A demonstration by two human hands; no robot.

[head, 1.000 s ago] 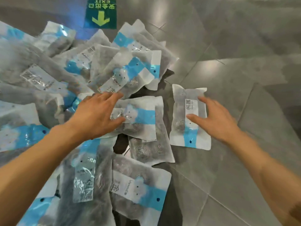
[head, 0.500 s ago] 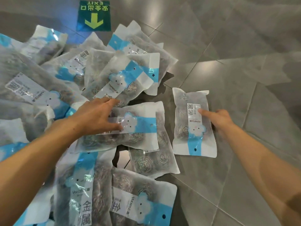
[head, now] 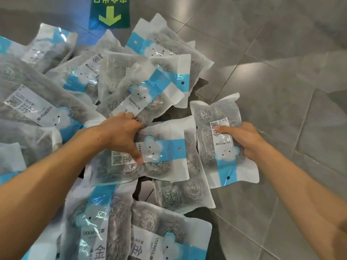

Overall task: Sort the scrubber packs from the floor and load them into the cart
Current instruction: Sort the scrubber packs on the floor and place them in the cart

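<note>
Gray floor tiles (head: 272, 81) lie under a big pile of scrubber packs (head: 78, 87), and a green arrow sign (head: 109, 13) sits at the top. My left hand (head: 120, 134) grips the middle pack (head: 161, 152) with the thumb pressed on its label. My right hand (head: 244, 139) holds the side pack (head: 219, 145), fingers curled around its edge and thumb on top. It sits just beside the pile.

Two bare forearms, sleeveless, hands (head: 120, 132) ungloved.
</note>
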